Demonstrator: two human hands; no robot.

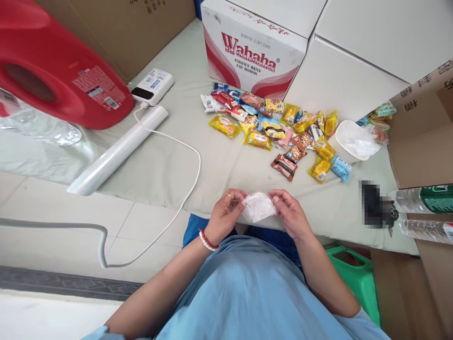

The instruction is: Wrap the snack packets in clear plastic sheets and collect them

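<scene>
A small folded translucent plastic bag [260, 208] is stretched between my two hands near the table's front edge. My left hand [223, 215] pinches its left end between thumb and fingers. On the other side, my right hand [292, 215] grips the right corner the same way. Beyond the hands lies a loose pile of wrapped snacks, with a brown packet [285, 166] and a yellow packet [260, 140] among the nearest. A white tub [345, 152] with crumpled clear plastic inside stands at the pile's right end.
A Wahaha water carton [247, 52] stands behind the snacks. To the left are a red jug [95, 61], a white device [155, 85] with a cable, and a plastic roll [120, 151]. Plastic bottles [412, 200] lie at right; a green stool [368, 283] is below.
</scene>
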